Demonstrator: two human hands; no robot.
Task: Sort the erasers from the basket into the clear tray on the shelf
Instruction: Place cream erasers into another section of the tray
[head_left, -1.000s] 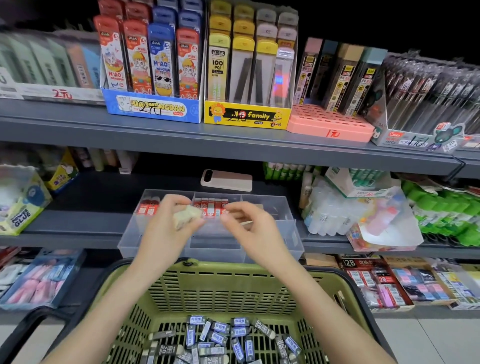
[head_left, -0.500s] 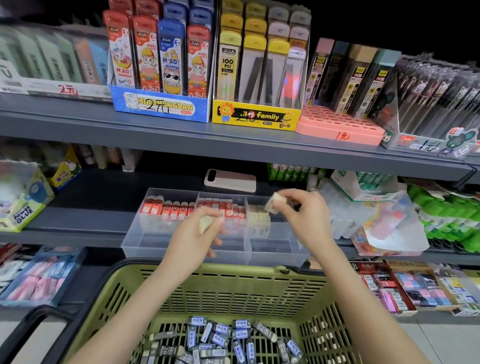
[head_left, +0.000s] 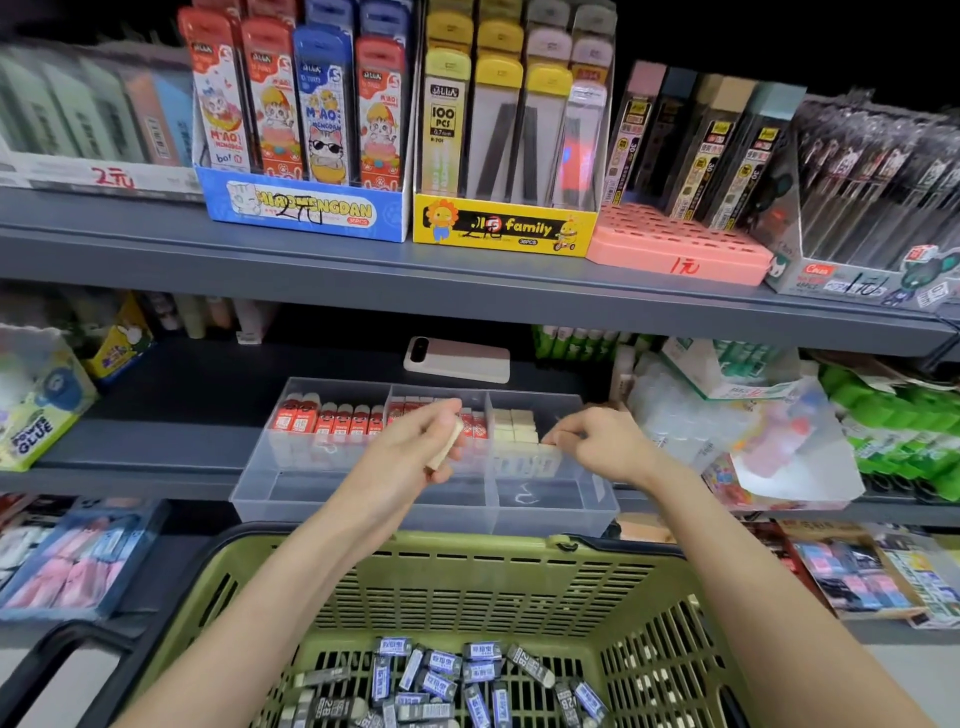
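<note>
Setting: a stationery shop aisle, with a person's bare arms reaching over a green basket (head_left: 467, 577) toward the middle shelf (head_left: 156, 467).
Clear tray (head_left: 363, 504): sits at the shelf's front edge, just behind the basket's far rim, so each reach is short.
Tray contents: red-sleeved erasers (head_left: 332, 418) stand in the left and middle compartments, and stacked cream erasers (head_left: 514, 431) fill the back of the right one.
Left hand (head_left: 410, 452): its fingers are curled around a cream eraser (head_left: 445, 446) over the middle compartment, probably held ready as the next one.
Right hand (head_left: 605, 441): its fingertips pinch a second cream eraser (head_left: 545, 441) against the front of the cream stack, apparently seating it with its kind.
Basket contents: many blue-and-grey wrapped erasers (head_left: 441, 675) lie loose on the basket floor, unsorted.
Also there: a phone (head_left: 457, 359) lies flat behind the tray.
</note>
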